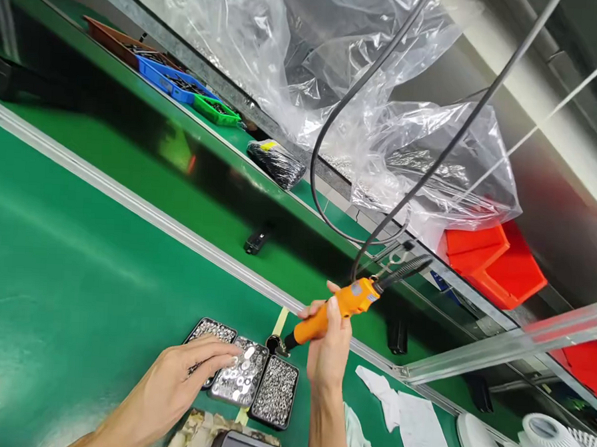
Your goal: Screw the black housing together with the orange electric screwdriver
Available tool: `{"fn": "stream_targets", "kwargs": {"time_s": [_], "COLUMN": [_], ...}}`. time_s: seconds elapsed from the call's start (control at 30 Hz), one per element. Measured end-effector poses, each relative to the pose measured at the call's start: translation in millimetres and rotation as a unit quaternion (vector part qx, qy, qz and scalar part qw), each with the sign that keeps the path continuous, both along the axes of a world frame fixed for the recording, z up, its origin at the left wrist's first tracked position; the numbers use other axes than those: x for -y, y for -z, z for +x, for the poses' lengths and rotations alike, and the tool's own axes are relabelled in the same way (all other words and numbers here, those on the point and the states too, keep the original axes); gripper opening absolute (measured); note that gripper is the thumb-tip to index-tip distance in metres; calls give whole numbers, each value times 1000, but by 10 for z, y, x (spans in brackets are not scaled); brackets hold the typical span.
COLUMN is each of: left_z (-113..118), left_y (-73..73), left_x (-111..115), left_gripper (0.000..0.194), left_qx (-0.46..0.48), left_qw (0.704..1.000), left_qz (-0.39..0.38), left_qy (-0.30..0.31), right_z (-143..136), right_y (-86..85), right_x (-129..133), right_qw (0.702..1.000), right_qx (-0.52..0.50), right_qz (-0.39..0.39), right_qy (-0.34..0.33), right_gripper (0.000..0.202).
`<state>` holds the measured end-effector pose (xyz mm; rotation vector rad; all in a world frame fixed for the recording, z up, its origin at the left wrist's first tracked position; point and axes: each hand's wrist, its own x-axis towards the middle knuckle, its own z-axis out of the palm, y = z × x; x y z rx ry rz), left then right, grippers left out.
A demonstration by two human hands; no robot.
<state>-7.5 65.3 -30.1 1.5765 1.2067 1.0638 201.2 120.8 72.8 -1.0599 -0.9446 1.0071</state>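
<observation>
head view: right hand (pixel 329 358) clamped round orange electric screwdriver (pixel 310 327), long axis slanting down-left, bit end beside dark round piece (pixel 273 343). left hand (pixel 177 377), nearer middle parts tray (pixel 228 401), hovers over it, thumb and fingers close together; can't tell if pinching anything.

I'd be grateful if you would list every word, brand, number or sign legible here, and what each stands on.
No text can be read with certainty.
Orange tool: small marks on its pale label and beside it, too small to read.
White sheet: faint marks, too blurred to read.
Black wrapped bundle: a yellow patch, no lettering legible.
</observation>
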Motion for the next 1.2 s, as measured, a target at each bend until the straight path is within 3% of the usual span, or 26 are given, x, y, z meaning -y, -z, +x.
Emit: {"fn": "stream_targets", "kwargs": {"time_s": [0.17, 0.3, 0.4, 0.6, 0.93, 1.2], "left_z": [102, 168, 194, 218, 230, 250], "left_y": [-144, -172, -153, -144, -214, -141], "left_x": [111, 197, 258, 290, 303, 333], "left_gripper": [18, 24, 35, 48, 44, 52], "left_qx": [11, 7, 4, 5, 10, 18], "left_qw": [995, 987, 985, 993, 987, 984], "left_qz": [93, 153, 155, 103, 150, 170], "left_qy": [16, 45, 70, 65, 53, 45], "right_z": [-125, -211, -267, -314, -343, -356], "right_y": [-211, -322, -359, -335, -300, -268], "right_x": [306, 438, 503, 564, 596, 609], "right_qw": [991, 984, 982, 983, 981, 981], "right_qx": [-130, -166, -170, -151, -146, -132], "right_qz": [26, 44, 53, 47, 50, 64], "right_qy": [-5, -47, -64, -95, -115, -127], "right_gripper": [19, 19, 20, 21, 19, 18]}}
